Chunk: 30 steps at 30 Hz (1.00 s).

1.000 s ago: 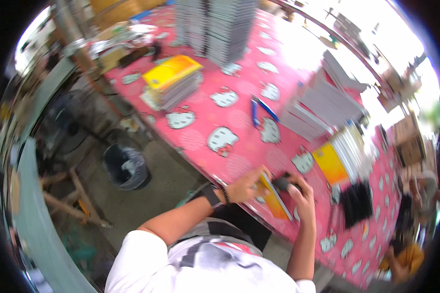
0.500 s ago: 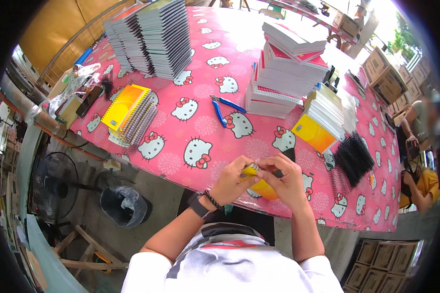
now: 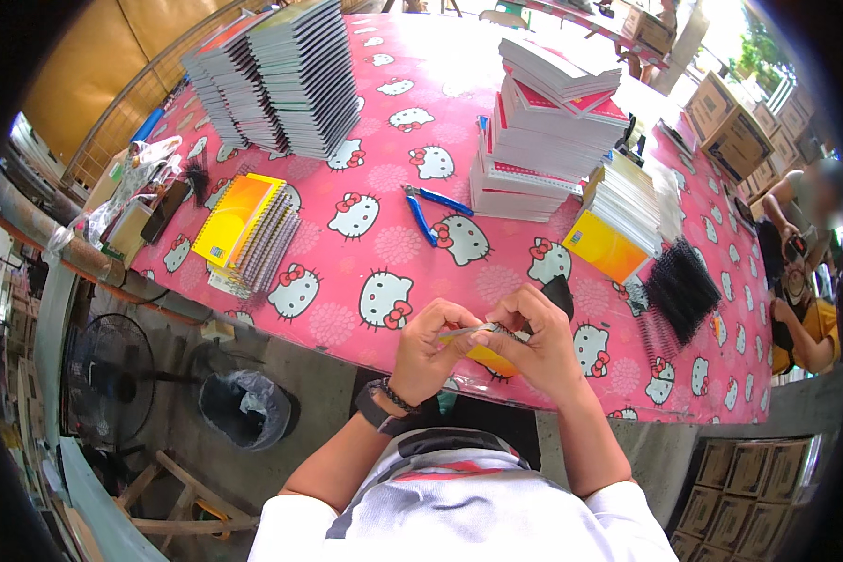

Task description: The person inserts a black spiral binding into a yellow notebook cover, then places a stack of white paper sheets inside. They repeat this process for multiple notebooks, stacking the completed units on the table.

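A small yellow notebook is held at the table's near edge between my two hands. My left hand pinches its left part, fingers closed. My right hand pinches along its top edge, where a dark spiral coil partly shows; the fingers hide most of it. Beyond my hands lie blue-handled pliers, jaws apart. To the left sits a pile of yellow spiral notebooks. On the right stand a row of yellow-covered notebooks and a bunch of black spiral coils.
Tall stacks of coil-bound notebooks stand far left, and a stack of red-edged paper blocks stands far right. A lined bin and a fan are on the floor at left. Another person sits at right near cardboard boxes.
My hands have turned the notebook, so it lies flatter with less of its yellow cover showing. Both hands stay on it. The whole view has shifted slightly.
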Motion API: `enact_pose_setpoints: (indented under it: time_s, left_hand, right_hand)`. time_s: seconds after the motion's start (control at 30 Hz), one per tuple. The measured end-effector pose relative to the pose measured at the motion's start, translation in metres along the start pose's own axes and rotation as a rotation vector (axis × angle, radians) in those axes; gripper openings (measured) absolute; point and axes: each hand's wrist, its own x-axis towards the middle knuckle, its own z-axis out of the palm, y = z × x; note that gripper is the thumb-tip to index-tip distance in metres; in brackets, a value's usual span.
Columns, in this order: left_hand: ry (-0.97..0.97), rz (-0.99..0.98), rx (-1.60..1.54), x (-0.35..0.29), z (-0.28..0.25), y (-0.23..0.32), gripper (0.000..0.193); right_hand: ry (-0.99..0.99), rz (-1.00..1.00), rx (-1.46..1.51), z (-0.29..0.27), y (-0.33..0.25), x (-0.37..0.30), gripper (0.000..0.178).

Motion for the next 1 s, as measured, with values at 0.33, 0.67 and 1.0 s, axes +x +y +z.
enact_pose_setpoints:
  time_s: [0.33, 0.67, 1.0]
  left_hand:
    - [-0.012, -0.047, 0.052, -0.007, -0.007, 0.012, 0.027]
    - [0.252, 0.387, 1.468, 0.125, -0.221, 0.150, 0.027]
    - [0.137, -0.277, 1.608, 0.142, -0.255, 0.072, 0.106]
  right_hand:
    - [0.057, -0.206, -0.067, 0.017, -0.007, -0.002, 0.032]
    - [0.106, -0.011, -0.350, -0.049, 0.041, -0.022, 0.037]
    - [0.381, -0.020, -0.540, -0.074, 0.081, -0.035, 0.043]
